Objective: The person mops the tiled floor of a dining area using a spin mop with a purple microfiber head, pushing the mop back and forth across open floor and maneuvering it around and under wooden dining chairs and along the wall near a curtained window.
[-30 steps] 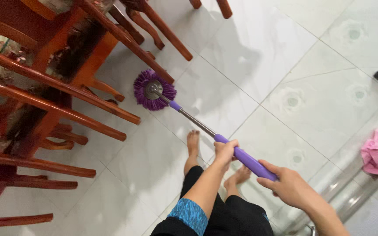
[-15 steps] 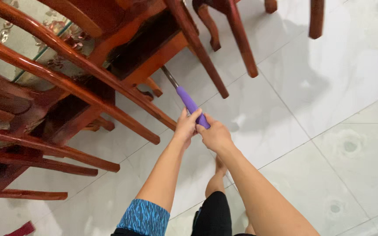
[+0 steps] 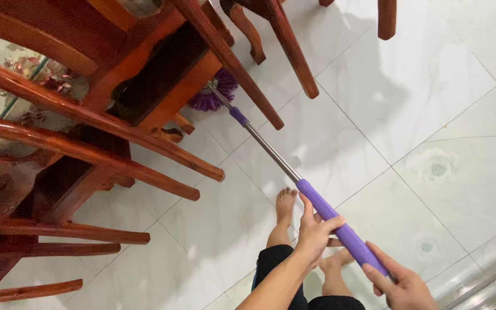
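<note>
Right hand (image 3: 400, 284) grips the low end of the purple mop handle (image 3: 340, 227), fingers wrapped; left hand (image 3: 315, 231) clasps it just above. Far beyond the fingers, the mop head (image 3: 212, 99) sits under the wooden chairs (image 3: 144, 109); tiled floor (image 3: 431, 103) there being wiped, open tiles unreached.

The mop (image 3: 220, 92) head is made of soft purple strings, its pole of shiny metal. The chairs (image 3: 104, 143) are glossy wood; the floor (image 3: 431, 103) is smooth shiny tile.
</note>
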